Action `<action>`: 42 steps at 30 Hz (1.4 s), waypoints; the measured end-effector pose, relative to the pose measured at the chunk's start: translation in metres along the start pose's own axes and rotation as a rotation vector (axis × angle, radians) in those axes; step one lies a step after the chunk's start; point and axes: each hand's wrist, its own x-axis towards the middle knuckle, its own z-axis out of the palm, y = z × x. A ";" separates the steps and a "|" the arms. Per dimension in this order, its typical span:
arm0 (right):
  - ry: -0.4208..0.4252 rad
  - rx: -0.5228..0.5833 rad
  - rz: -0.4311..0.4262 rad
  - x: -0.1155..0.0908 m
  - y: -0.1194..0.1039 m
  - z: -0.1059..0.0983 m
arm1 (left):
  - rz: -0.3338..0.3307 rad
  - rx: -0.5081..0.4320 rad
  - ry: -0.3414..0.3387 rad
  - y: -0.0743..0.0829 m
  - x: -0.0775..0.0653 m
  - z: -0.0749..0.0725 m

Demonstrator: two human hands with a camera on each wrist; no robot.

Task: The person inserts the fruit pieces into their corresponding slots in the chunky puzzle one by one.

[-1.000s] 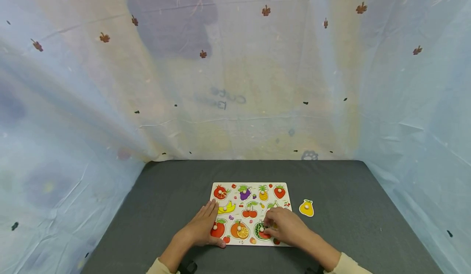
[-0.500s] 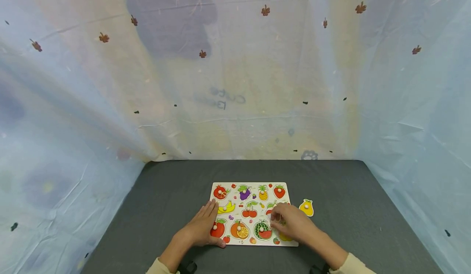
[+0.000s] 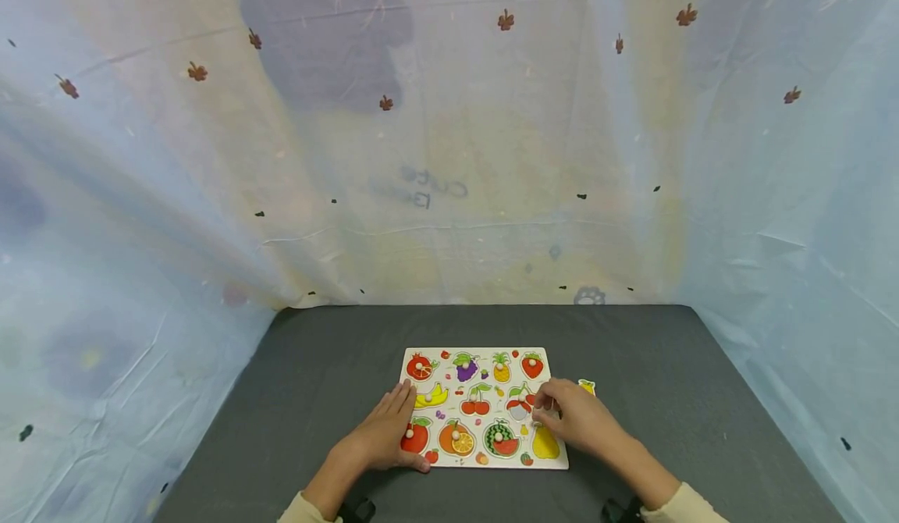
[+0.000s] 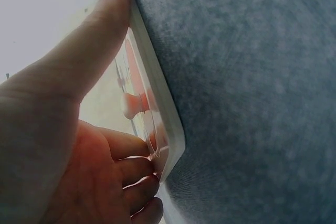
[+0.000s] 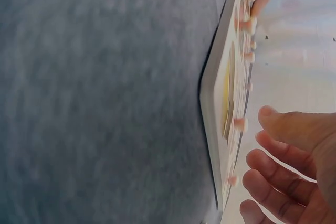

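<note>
A white fruit peg puzzle board (image 3: pixel 492 423) lies on the dark table. My left hand (image 3: pixel 382 429) rests on its left edge, fingers extended and thumb along the near edge. A red apple piece (image 3: pixel 419 434) lies beside that hand; its round knob (image 4: pixel 132 105) shows in the left wrist view. My right hand (image 3: pixel 579 416) hovers at the board's right side, fingers loosely bent and holding nothing in the right wrist view. Below its fingertips is a yellow pear shape (image 3: pixel 545 443), with a cherry shape (image 3: pixel 520 406) to its left. A loose yellow piece (image 3: pixel 587 386) is mostly hidden behind the right hand.
Other fruit pieces with knobs sit in the board, among them a watermelon (image 3: pixel 502 439), an orange (image 3: pixel 456 438) and bananas (image 3: pixel 431 396). A patterned curtain (image 3: pixel 449 156) hangs behind and beside the dark table (image 3: pixel 337 351).
My right hand has moved right from over the watermelon to the board's right edge, uncovering the cherry and pear shapes and covering most of the loose yellow piece. The left hand stays put.
</note>
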 end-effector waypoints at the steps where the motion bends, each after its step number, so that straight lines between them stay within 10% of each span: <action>1: 0.002 0.008 0.006 0.000 0.002 -0.001 | 0.000 0.002 0.000 0.000 0.000 0.000; 42: 0.070 -0.058 0.208 -0.009 0.048 -0.029 | -0.017 -0.004 -0.004 0.000 0.001 0.002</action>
